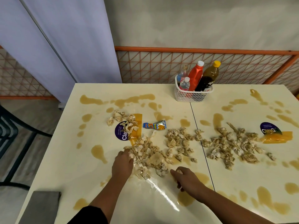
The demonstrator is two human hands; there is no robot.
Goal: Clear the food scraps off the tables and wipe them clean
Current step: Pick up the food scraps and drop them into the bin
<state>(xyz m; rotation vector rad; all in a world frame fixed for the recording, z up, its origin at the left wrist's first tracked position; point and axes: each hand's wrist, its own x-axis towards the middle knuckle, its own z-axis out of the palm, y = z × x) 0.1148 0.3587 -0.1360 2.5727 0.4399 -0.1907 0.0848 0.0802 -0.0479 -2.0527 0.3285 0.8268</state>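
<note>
Crumpled, soggy pale food scraps [161, 152] lie in a wide heap across the left cream table [90, 159]. More scraps [229, 147] are spread over the right table [252, 175]. Brown liquid puddles [98, 152] dot both tops. My left hand [123, 162] sits at the heap's left edge, fingers curled down into the scraps. My right hand [186, 177] is near the heap's lower right, pinching a small pale scrap [179, 171] between thumb and fingers. A blue and yellow snack wrapper [154, 125] lies behind the heap.
A grey cloth [42, 206] lies on the left table's near corner. A white basket [192, 94] of bottles stands at the back over the seam between the tables. Purple stickers [120, 131] with orange tape mark each top. A dark chair [13, 131] stands left of the table.
</note>
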